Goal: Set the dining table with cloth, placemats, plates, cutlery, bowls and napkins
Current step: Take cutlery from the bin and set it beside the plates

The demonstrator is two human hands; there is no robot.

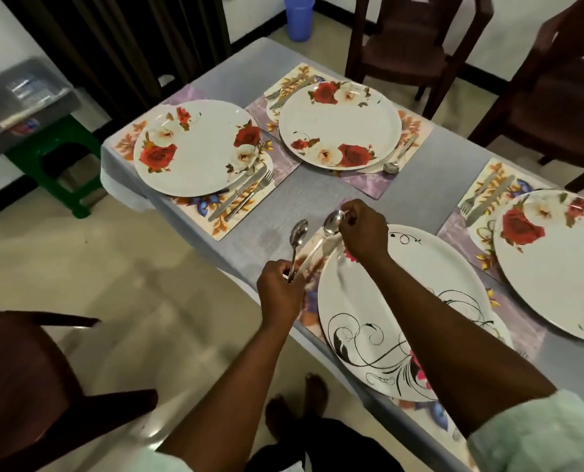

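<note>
My left hand (278, 287) grips the handle of a steel spoon (298, 235) whose bowl points away from me. My right hand (363, 231) pinches the bowl end of a second spoon (331, 224), which lies slanted along the left rim of the near plate (385, 321) with black swirls. That plate sits on a placemat (309, 315) on the grey tablecloth (317, 195). Three rose-patterned plates lie on their own placemats: far left (195, 148), far middle (339, 126), right (556, 264).
A knife and fork (241, 195) lie right of the far left plate, a spoon (394, 163) by the middle plate, a knife and fork (484, 195) left of the right plate. Dark chairs (416, 39) ring the table. A cutlery tray (21, 103) sits on a green stool at left.
</note>
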